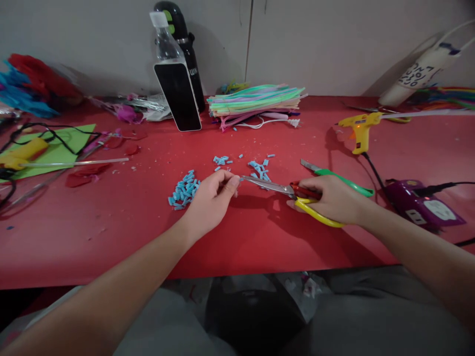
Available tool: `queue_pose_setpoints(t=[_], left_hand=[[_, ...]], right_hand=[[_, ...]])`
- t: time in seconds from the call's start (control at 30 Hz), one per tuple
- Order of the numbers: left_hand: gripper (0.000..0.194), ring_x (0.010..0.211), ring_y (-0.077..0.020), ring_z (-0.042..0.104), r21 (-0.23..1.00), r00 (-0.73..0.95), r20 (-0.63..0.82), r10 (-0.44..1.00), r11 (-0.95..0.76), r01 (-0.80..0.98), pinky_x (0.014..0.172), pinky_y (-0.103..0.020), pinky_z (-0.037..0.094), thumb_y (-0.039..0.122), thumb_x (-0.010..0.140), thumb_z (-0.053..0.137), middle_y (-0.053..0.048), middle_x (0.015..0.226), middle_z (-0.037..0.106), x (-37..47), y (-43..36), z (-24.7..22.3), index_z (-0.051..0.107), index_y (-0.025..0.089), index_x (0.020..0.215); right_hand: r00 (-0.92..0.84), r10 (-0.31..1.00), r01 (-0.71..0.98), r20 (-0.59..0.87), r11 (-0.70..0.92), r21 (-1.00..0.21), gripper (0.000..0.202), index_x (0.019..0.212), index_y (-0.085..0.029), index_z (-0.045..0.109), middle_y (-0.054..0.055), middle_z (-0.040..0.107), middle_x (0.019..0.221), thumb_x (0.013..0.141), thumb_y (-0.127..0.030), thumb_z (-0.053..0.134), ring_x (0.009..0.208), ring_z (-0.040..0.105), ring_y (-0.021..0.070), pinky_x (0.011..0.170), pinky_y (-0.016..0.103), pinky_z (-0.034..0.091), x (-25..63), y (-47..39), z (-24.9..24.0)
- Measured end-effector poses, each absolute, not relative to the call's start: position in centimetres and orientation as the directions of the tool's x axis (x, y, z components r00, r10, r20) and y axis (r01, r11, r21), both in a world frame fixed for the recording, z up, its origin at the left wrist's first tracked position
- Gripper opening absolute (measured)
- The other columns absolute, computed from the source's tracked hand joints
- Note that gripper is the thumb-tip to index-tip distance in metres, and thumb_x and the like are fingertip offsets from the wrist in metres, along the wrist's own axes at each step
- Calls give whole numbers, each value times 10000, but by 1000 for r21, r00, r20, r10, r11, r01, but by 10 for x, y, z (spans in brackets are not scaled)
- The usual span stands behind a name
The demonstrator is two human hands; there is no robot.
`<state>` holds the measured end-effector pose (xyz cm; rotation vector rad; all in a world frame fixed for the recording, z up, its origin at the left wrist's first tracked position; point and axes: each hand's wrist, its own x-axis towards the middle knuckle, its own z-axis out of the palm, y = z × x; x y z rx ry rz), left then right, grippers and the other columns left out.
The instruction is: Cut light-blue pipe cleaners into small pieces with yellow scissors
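The left hand [210, 205] has its thumb and finger pinched together, seemingly on a small blue piece [241, 179] mostly hidden by the fingertips, held above the counter [237, 247] right at the tips of the scissors [270, 186]. The right hand [330, 198] has its fingers clamped around the red and yellow handles; the blades look nearly together. For a clean snip, it would help to show a little more blue beyond the pinch, cut square, and hold the left fingertips clear of the blades.

The pile of blue pieces [184, 190] lies just beside the left hand, and a looser cluster [261, 170] sits behind the blades, so a low sweep could scatter either. The green utility knife [334, 179] lies just behind the right hand, its bare blade pointing away to the left; elbow and wrist are better kept nearer the counter's front edge, where the red surface is open.
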<state>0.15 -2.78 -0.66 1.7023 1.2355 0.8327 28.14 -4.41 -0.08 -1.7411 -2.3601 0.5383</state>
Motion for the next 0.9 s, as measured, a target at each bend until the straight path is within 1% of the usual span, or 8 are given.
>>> queue_pose_setpoints(t=[0.13,0.37,0.6,0.7,0.8,0.9], left_hand=[[302,547,-93,435,901,298,44,954,-167,400,560,-246,351,418,951,443,20,640,515,1,-28,-7,523,180,784],[323,539,-96,424,899,294,40,955,-163,407,561,-249,345,428,955,426,24,621,499,1,-29,-5,518,182,767],[327,545,-93,425,909,295,42,955,-159,385,574,-250,355,426,953,429,19,653,510,1,-29,-5,516,179,758],[349,535,-87,424,924,296,22,955,-133,360,572,-250,359,436,958,413,20,661,507,2,-30,-3,518,179,747],[378,513,-92,411,930,301,-22,953,-91,357,539,-252,342,447,960,397,26,611,474,3,-31,0,513,181,718],[400,505,-98,406,926,305,-46,951,-74,371,522,-255,328,433,964,384,25,568,454,4,-32,3,492,182,671]], right_hand=[[-304,949,900,-87,256,-354,420,600,-204,388,-57,322,546,775,-523,598,537,278,97,491,256,216,281,-44,-1],[-322,944,893,-70,278,-353,404,598,-201,404,-52,358,541,780,-510,589,538,273,98,500,258,218,281,-43,-2],[-300,953,901,-46,267,-340,417,577,-194,382,-53,320,539,777,-481,608,534,250,93,488,257,209,283,-43,-5],[-293,955,897,-49,257,-359,429,585,-197,361,-53,309,543,774,-489,611,537,256,94,491,256,206,283,-43,-5],[-301,952,893,-55,260,-368,446,592,-201,342,-54,305,545,769,-513,608,531,265,92,491,256,204,284,-43,-3],[-309,949,893,-63,267,-363,438,596,-202,357,-54,327,542,771,-523,599,526,274,92,497,259,209,284,-42,-3]])
